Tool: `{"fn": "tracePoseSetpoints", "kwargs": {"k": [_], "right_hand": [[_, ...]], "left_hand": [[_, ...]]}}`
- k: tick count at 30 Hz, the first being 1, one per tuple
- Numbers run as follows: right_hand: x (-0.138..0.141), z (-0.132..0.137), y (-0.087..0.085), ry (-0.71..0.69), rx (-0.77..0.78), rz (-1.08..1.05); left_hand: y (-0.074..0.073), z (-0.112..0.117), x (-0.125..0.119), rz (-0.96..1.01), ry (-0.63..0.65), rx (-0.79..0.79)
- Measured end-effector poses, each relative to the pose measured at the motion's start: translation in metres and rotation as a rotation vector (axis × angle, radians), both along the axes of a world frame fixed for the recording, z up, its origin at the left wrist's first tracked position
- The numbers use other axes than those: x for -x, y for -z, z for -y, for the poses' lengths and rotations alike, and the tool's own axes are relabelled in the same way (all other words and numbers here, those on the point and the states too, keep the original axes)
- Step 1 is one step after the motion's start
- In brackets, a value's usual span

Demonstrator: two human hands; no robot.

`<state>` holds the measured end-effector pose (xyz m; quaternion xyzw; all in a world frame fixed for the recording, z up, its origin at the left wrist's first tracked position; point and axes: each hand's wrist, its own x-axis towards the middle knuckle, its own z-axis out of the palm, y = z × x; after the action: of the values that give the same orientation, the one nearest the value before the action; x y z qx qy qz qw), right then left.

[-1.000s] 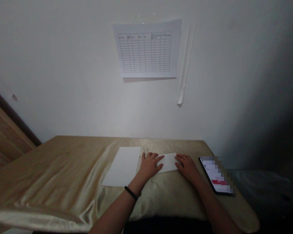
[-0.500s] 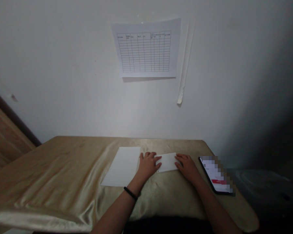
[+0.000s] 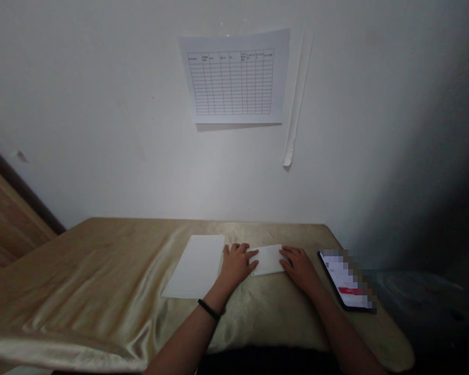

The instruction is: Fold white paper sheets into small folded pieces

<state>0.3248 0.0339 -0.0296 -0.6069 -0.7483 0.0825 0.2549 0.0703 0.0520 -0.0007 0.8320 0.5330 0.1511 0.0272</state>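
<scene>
A small white folded piece of paper lies on the cloth-covered table between my hands. My left hand rests at its left end, thumb and index finger touching the paper and the other fingers spread on the cloth. At the right end, my right hand lies with thumb and fingertips on the paper's edge, fingers apart. Neither hand lifts it. A larger white sheet lies flat just left of my left hand, close beside it. A black band circles my left wrist.
A phone with a lit, partly blurred screen lies right of my right hand. Shiny gold cloth with wrinkles covers the table. A printed table sheet and a strip hang on the wall behind. Wood stands at far left.
</scene>
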Motion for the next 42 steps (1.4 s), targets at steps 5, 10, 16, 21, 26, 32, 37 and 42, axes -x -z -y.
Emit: {"fn": "tracePoseSetpoints", "kwargs": {"k": [5, 10, 16, 21, 26, 32, 37, 42], "right_hand": [[0.001, 0.000, 0.001, 0.008, -0.003, -0.007], [0.001, 0.000, 0.001, 0.010, -0.011, -0.017], [0.001, -0.001, 0.002, 0.001, -0.023, 0.005], [0.000, -0.003, 0.007, 0.005, -0.026, 0.038], [0.002, -0.003, 0.007, -0.017, -0.030, 0.055], [0.008, -0.001, 0.002, -0.076, 0.026, 0.030], [0.013, 0.005, -0.005, -0.043, 0.060, 0.007], [0.016, 0.006, -0.006, -0.036, 0.084, 0.000]], "left_hand": [[0.000, 0.000, 0.000, 0.011, -0.002, 0.009], [0.000, 0.002, -0.003, 0.017, -0.007, 0.002], [0.004, 0.005, -0.011, 0.019, 0.011, -0.063], [0.011, 0.005, -0.014, 0.029, 0.184, -0.050], [0.010, 0.005, -0.016, 0.043, 0.176, -0.020], [0.006, 0.007, -0.016, 0.068, 0.156, 0.042], [0.003, 0.007, -0.015, 0.079, 0.146, 0.103], [0.003, 0.005, -0.015, 0.088, 0.143, 0.132]]}}
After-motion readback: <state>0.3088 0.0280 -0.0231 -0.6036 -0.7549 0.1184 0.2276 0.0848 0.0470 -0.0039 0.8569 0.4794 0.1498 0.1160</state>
